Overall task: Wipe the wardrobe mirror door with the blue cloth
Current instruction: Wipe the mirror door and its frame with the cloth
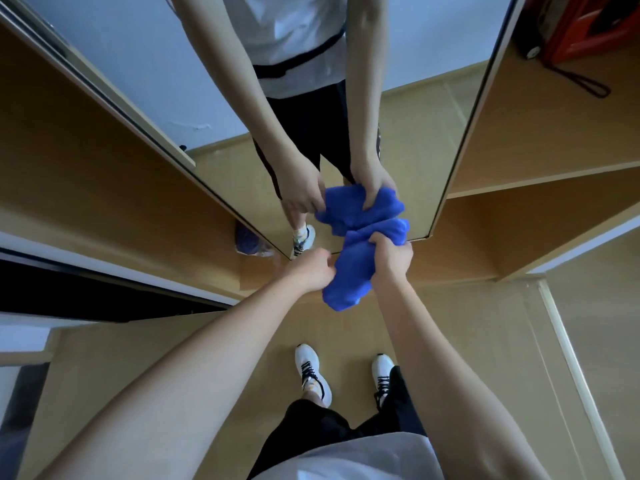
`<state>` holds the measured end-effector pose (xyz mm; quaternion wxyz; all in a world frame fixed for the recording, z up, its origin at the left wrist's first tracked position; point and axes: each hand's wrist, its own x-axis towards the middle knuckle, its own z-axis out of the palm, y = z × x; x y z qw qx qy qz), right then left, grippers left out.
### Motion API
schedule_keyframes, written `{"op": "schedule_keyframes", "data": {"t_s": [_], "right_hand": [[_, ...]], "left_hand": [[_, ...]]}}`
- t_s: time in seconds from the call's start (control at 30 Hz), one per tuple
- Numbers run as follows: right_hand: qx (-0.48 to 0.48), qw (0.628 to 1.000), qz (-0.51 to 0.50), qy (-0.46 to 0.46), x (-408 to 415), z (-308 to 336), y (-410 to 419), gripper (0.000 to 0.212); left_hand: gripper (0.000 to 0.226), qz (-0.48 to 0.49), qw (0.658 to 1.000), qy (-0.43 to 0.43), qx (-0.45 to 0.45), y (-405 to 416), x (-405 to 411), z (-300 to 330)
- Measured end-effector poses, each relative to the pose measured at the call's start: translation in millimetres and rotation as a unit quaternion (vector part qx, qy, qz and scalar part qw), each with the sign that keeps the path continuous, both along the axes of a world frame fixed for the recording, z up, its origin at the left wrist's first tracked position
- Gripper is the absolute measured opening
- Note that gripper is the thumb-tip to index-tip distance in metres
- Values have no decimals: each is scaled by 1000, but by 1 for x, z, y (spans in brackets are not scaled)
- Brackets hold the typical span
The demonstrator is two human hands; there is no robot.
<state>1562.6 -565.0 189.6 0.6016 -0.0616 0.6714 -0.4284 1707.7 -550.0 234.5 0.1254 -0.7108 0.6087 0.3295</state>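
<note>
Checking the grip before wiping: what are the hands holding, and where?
Both hold the cloth: the right hand grips its upper end near the mirror, the left hand pinches its left edge.

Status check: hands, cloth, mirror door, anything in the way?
Left hand and right hand both grip the bunched blue cloth. Cloth at bottom edge of mirror door; contact unclear. Nothing blocking the glass.

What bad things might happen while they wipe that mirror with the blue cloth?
The blue cloth is bunched between the left hand and right hand, so it might smear rather than wipe evenly. It sits at the mirror door's bottom edge, so the upper glass may get missed.
</note>
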Motion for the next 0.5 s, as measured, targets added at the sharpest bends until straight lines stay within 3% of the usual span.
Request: {"op": "schedule_keyframes", "data": {"t_s": [0.1, 0.17, 0.33, 0.43, 0.5], "right_hand": [[-35, 999, -21, -3, 11, 7, -3, 44], [-6, 999, -47, -4, 8, 11, -15, 42], [74, 996, 21, 47, -11, -9, -14, 47], [76, 996, 40, 40, -11, -21, -14, 59], [47, 998, 22, 19, 0, -10, -6, 55]], "left_hand": [[20, 0, 1000, 9, 1, 0, -5, 4], [18, 4, 1000, 6, -9, 0, -2, 7], [18, 8, 999, -8, -42, -1, 7, 9], [18, 12, 998, -8, -55, 0, 10, 9], [17, 23, 998, -7, -53, 1, 12, 6]]}}
